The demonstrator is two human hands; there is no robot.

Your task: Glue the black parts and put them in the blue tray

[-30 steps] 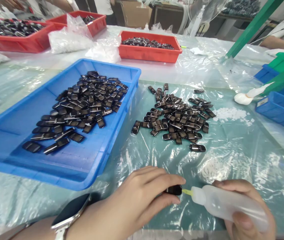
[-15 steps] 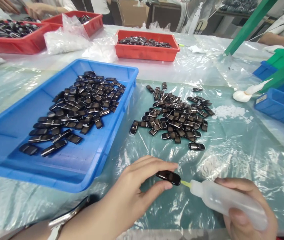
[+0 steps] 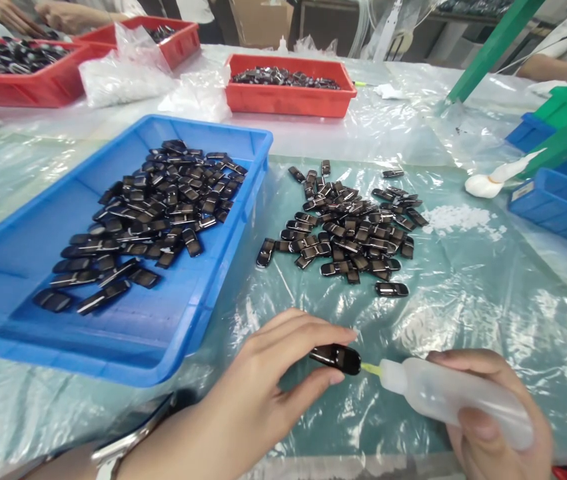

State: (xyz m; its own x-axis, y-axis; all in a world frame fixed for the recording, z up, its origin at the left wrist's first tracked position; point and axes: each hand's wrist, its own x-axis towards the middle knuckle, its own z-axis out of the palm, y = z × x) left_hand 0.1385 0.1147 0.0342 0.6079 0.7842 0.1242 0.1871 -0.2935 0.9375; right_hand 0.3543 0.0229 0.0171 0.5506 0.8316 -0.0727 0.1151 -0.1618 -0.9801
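Beside me, the left hand [image 3: 283, 373] pinches one glossy black casing [image 3: 347, 360] above the plastic sheet [image 3: 443, 293]; the right hand [image 3: 526, 390] grips a squeeze bottle [image 3: 443, 387], its yellow nozzle [image 3: 372, 369] at the casing's end. A loose heap [image 3: 353, 233] and a trayful [image 3: 163, 207] surround it; which are finished, I can't tell. A bin label [image 3: 522, 191] is unreadable.

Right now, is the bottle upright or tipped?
Tipped: the right hand holds the bottle nearly sideways, its yellow tip pointing at the black piece.
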